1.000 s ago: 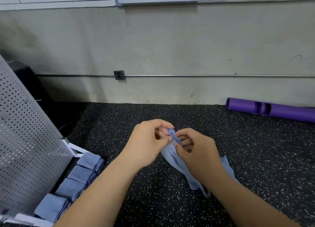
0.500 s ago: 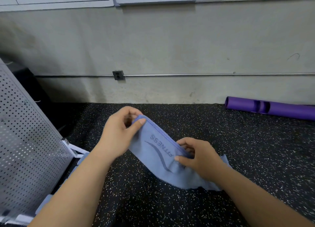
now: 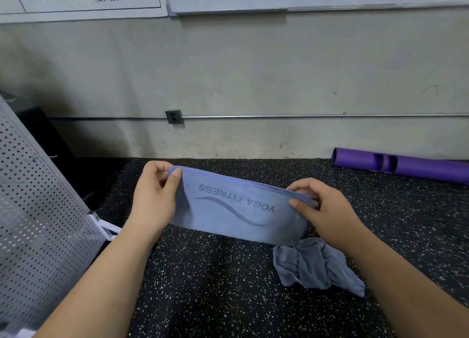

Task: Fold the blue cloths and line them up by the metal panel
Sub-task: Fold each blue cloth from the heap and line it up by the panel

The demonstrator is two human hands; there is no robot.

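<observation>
The blue cloth (image 3: 238, 210) is pinched at its top corners by the left hand (image 3: 154, 198) and right hand (image 3: 322, 210), long axis crosswise, metal panel (image 3: 38, 223) nearer the left.

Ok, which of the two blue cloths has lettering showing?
The stretched cloth held between the left hand and right hand: YOGA FITNESS reads upside down on it. The crumpled cloth on the floor shows no print.

Your left hand (image 3: 154, 198), left of the cloth (image 3: 236, 210), and right hand (image 3: 327, 210), right of it, are bare. Both forearms (image 3: 106, 274) are bare too. Your fingers (image 3: 173, 185) have short, plain nails (image 3: 177, 173).
</observation>
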